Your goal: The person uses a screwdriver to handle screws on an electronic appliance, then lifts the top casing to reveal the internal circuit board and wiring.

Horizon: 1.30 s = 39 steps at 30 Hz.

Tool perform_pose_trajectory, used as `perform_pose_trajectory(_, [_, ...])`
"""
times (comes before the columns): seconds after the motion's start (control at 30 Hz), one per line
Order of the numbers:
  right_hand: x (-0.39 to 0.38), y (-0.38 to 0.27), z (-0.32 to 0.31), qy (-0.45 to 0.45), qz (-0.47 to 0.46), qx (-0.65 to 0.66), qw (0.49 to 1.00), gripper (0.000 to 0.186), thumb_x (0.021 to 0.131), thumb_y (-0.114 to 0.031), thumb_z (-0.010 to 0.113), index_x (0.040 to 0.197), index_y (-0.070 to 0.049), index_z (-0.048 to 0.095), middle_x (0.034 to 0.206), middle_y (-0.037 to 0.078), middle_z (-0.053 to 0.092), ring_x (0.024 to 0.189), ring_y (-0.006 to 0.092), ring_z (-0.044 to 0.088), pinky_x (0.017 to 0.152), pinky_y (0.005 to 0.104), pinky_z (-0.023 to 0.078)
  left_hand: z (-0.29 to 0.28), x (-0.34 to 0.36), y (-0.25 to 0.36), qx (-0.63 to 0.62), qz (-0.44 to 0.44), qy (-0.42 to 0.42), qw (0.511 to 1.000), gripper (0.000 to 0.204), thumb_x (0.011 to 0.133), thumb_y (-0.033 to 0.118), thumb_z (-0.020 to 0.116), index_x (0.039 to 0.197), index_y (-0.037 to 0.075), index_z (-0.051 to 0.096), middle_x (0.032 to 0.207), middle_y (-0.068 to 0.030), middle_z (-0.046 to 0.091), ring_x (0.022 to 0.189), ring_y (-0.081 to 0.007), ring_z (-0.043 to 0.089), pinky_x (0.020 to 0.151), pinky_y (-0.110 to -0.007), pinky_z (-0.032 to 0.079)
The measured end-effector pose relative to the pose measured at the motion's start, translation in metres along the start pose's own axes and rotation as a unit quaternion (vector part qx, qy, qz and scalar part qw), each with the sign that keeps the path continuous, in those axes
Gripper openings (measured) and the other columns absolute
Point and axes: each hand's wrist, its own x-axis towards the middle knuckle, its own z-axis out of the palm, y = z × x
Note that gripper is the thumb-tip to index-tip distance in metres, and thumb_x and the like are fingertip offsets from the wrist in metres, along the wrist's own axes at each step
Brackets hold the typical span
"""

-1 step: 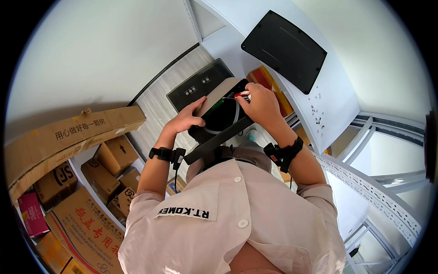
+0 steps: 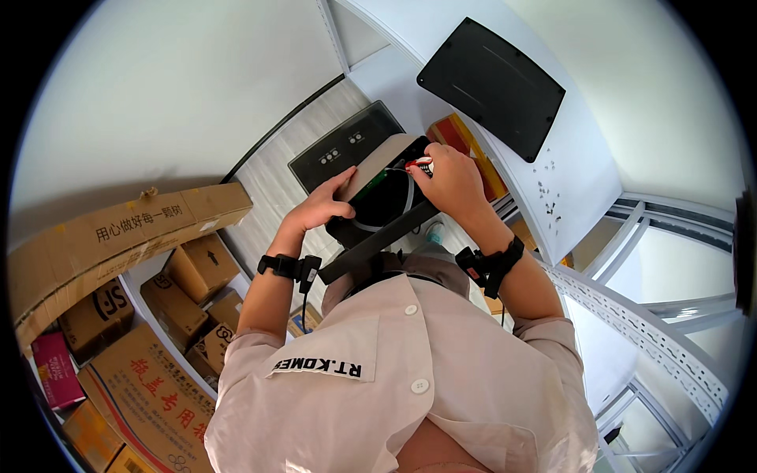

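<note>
While resting the left hand point(image 2: 320, 205), with thumb spread wide from fingers, on the beige panel point(image 2: 382, 163) of an open black box point(image 2: 382, 239), pinching a small red-and-white object point(image 2: 420, 164) at the right hand's point(image 2: 453, 178) fingertips; held at the box's right end, near a pale cable point(image 2: 410, 193)

Bright, soft light throughout. Shadow dims the wall point(image 2: 169, 102) at left; fisheye curvature bends the black-cornered rim.

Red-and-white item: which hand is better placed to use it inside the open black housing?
Probably the right hand: it grips the red-and-white item at the open black housing, while the left hand rests on the housing's edge.
</note>
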Motion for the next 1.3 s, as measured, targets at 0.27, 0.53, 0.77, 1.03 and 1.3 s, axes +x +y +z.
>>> perform_pose_trajectory(0.27, [-0.004,-0.009,0.005,0.071,0.017,-0.062,0.995,0.033,0.087,-0.038,0.077,0.089,-0.007,0.065,0.072,0.013,0.069,0.066,0.0358,0.069,0.057,0.0468,0.053,0.004,-0.003,-0.001,-0.006,-0.017,0.003,1.000,0.110,0.067,0.028,0.074,0.161,-0.005,0.030,0.138,-0.0215,0.058,0.124,-0.0260,0.056,0.107,-0.030,0.041])
perform_pose_trajectory(0.53, [-0.003,0.000,0.004,0.050,-0.092,0.026,0.994,0.025,0.082,-0.024,0.082,0.095,-0.010,0.067,0.090,0.010,0.070,0.085,0.0334,0.069,0.069,0.0446,0.054,0.005,-0.005,-0.008,-0.035,-0.026,0.009,0.999,0.111,0.065,0.030,0.073,0.161,-0.006,0.031,0.138,-0.0215,0.058,0.124,-0.0261,0.057,0.107,-0.030,0.041])
perform_pose_trajectory(0.77, [0.006,0.010,-0.009,-0.064,-0.134,0.036,0.988,0.029,0.082,-0.023,0.081,0.102,-0.008,0.066,0.096,0.013,0.070,0.090,0.0356,0.069,0.076,0.0442,0.055,0.005,-0.009,-0.012,-0.042,-0.013,0.022,0.999,0.110,0.064,0.028,0.073,0.160,-0.007,0.032,0.136,-0.0193,0.059,0.123,-0.0251,0.057,0.107,-0.030,0.041])
perform_pose_trajectory(1.03, [0.004,-0.023,-0.026,-0.093,0.028,-0.119,0.988,0.033,0.093,-0.038,0.072,0.092,-0.005,0.069,0.086,0.014,0.073,0.082,0.0367,0.072,0.070,0.0463,0.057,0.011,-0.012,0.000,-0.037,-0.014,0.036,0.999,0.109,0.064,0.026,0.072,0.160,-0.007,0.032,0.138,-0.0186,0.058,0.125,-0.0242,0.056,0.108,-0.030,0.041])
perform_pose_trajectory(1.3, [0.007,-0.004,-0.013,-0.115,-0.112,-0.109,0.981,0.023,0.094,-0.028,0.071,0.096,-0.005,0.068,0.084,0.011,0.070,0.083,0.0354,0.070,0.071,0.0441,0.055,0.008,-0.012,-0.007,-0.049,-0.018,0.036,0.998,0.108,0.064,0.026,0.072,0.160,-0.005,0.034,0.139,-0.0187,0.058,0.126,-0.0247,0.056,0.109,-0.030,0.041])
